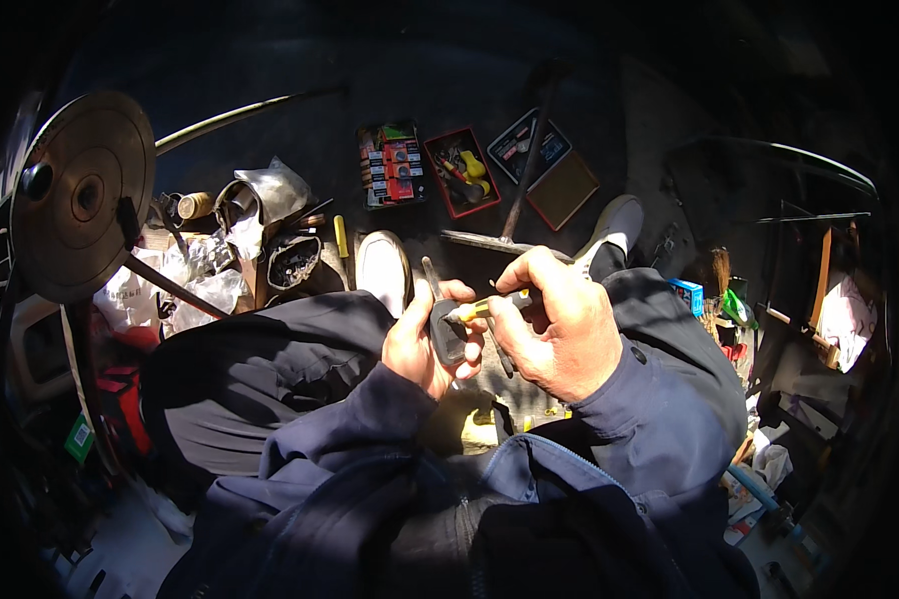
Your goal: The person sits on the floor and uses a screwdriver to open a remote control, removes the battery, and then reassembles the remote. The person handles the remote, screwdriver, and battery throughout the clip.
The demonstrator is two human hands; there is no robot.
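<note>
My left hand is closed round a black car key, its metal blade pointing up and away from me. Between the fingertips of my right hand is a small yellow tube-like thing with a darker end. Its pale tip meets, or comes very close to, the face of the key; I cannot tell which. Both hands are in sunlight above my lap. Part of the tube-like thing is hidden by my right fingers.
On the ground ahead are a tray of small packages, a red tray of tools and an open case. A large round metal disc stands at left, near plastic bags and a yellow-handled tool. A blue box lies at right.
</note>
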